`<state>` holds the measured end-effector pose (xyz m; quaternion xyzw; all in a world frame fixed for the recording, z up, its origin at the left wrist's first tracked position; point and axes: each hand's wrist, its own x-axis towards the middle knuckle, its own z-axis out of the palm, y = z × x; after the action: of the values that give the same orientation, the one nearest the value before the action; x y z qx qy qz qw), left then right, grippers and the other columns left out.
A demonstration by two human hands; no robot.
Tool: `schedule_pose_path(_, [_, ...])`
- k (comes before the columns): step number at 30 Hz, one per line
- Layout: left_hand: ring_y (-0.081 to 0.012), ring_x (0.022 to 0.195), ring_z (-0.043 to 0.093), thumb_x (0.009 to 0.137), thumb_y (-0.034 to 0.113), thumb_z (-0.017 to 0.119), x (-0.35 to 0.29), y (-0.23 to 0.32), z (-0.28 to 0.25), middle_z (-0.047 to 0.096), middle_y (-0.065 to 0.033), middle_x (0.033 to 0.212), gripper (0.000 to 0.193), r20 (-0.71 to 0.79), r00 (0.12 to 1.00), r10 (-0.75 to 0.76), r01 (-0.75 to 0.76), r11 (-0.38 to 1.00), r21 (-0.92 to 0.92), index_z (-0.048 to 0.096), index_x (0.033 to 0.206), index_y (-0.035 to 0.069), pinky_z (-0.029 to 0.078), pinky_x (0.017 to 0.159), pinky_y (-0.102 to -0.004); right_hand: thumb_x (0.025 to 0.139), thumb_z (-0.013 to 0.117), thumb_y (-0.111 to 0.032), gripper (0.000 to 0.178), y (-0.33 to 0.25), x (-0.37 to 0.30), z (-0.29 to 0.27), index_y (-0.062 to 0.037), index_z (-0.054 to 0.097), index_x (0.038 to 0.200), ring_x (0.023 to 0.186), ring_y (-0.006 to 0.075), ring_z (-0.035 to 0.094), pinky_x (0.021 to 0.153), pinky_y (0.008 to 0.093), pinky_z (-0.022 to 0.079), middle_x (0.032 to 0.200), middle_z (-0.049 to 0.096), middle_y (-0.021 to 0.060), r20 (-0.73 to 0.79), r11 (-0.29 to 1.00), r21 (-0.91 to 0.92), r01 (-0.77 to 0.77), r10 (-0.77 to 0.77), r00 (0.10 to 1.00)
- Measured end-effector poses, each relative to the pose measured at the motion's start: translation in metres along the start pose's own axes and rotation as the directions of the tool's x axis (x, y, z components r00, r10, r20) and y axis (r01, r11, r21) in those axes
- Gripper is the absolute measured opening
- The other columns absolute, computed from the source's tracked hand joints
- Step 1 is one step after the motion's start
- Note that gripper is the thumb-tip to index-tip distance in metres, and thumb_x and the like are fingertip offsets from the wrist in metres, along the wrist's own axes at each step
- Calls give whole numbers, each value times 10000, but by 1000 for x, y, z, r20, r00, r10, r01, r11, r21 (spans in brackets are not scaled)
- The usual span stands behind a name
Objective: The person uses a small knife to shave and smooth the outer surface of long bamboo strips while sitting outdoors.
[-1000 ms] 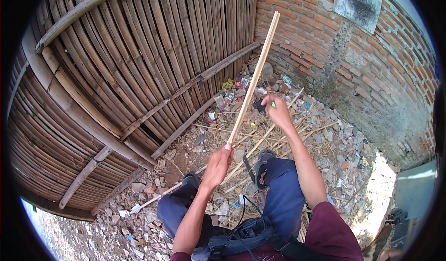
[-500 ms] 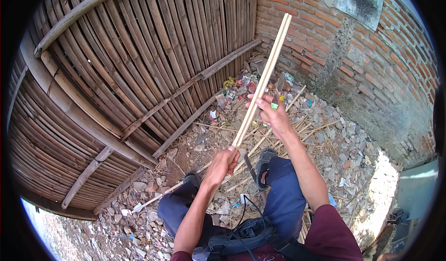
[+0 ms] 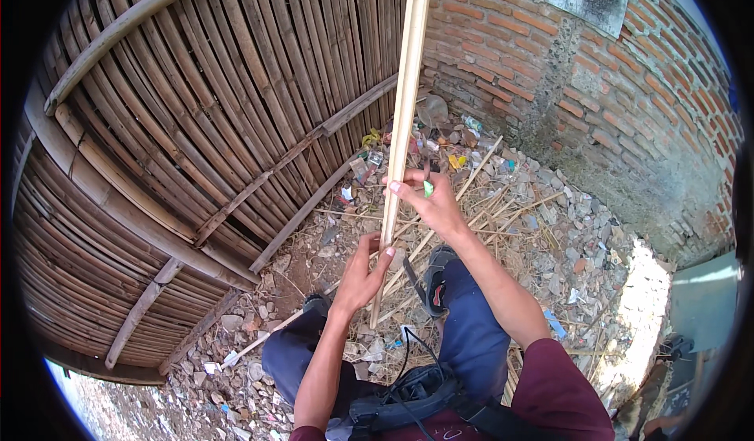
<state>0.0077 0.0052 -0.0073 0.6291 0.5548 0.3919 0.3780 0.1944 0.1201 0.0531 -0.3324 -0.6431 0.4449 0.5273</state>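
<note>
Apparently steadying a pale grooved strip (image 3: 404, 103), slanting across the middle. Loosely cupped near its lower part by the left hand (image 3: 360, 284); impossible to tell whether gripped there. Pinched higher up by the right hand (image 3: 437, 205), along with a dark tool with a green part (image 3: 428, 188). Would call for firm support below before shifting the upper hold. Around, from left: slatted bamboo wall (image 3: 204, 87), stony, littered ground (image 3: 287, 272), weathered brick wall (image 3: 503, 40).
</note>
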Motion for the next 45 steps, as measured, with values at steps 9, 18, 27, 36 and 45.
schedule_pose_path(9, [-365,1285,676,1040,188,713,8,-2,-9,696,-241,1344,454,-159,977,141,-146,989,-20,540,1410,-10,502,1130,-466,936,807,-257,253,12,-10,21,-38,842,1060,870,167,770,844,359,574,922,824,125,137,953,-302,34,8,991])
schedule_pose_path(18, [-360,1250,699,1033,125,707,7,-1,-17,723,-247,1288,350,-300,942,147,-160,987,-19,600,1333,-20,529,1093,-466,939,846,-240,322,12,-13,27,24,818,1121,940,140,741,872,346,581,1017,824,118,250,932,-361,-39,137,958])
schedule_pose_path(27, [-244,1064,781,1026,74,714,8,-6,-19,793,-170,1134,263,-312,945,101,-133,988,-84,655,1266,-16,605,944,-387,944,822,-317,369,11,-11,25,-29,820,1174,1030,248,782,1010,406,548,1058,824,163,325,933,-352,-78,200,924])
schedule_pose_path(36, [-290,990,804,1012,97,734,7,-3,-20,798,-191,1063,196,-326,940,105,-128,991,-49,689,1157,-28,605,880,-411,921,858,-317,410,1,-13,22,-23,807,1202,1088,241,757,1057,409,522,1131,816,141,369,926,-360,-115,254,894])
schedule_pose_path(45, [-248,1066,790,1036,118,726,4,0,-20,794,-149,1083,200,-270,961,58,-77,995,-63,678,1154,-37,608,912,-376,941,832,-272,482,-4,-10,8,-38,728,1349,1088,177,716,1097,381,481,1105,786,75,383,953,-289,-94,205,901])
